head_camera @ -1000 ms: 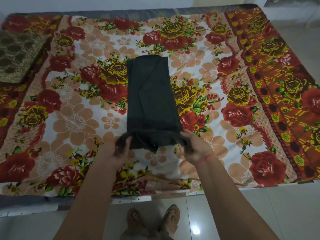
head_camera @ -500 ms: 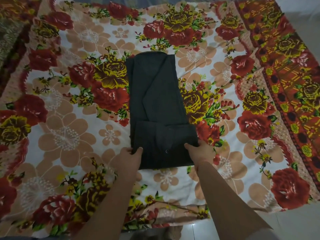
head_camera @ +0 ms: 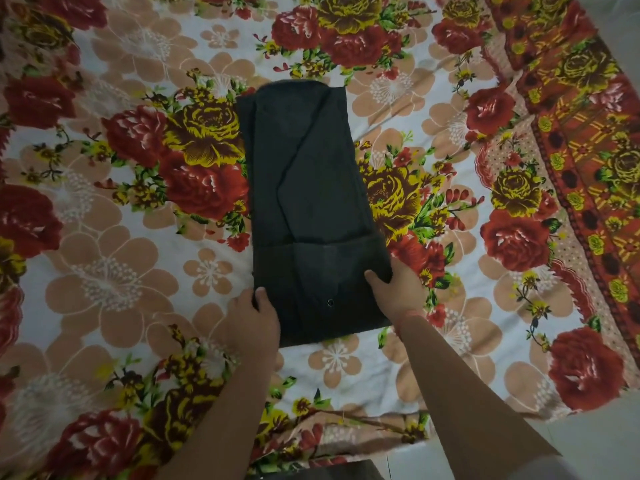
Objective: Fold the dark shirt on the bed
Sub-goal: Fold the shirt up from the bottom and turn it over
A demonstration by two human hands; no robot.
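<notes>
The dark shirt (head_camera: pixel 308 188) lies as a long narrow strip on the flowered bed sheet (head_camera: pixel 104 278), running away from me. Its near end is folded up into a flap (head_camera: pixel 322 282) with a small button showing. My left hand (head_camera: pixel 254 320) grips the flap's left edge, thumb on top of the cloth. My right hand (head_camera: pixel 398 292) grips the flap's right edge in the same way. The fingers of both hands are hidden beneath the cloth.
The sheet's red and orange border (head_camera: pixel 575 109) runs along the right side. A pale tiled floor (head_camera: pixel 571 448) shows at the lower right past the bed's near edge.
The near end of the shirt, first lifted in both hands, has been laid over onto the strip as a flap. The camera has come closer over the bed.
</notes>
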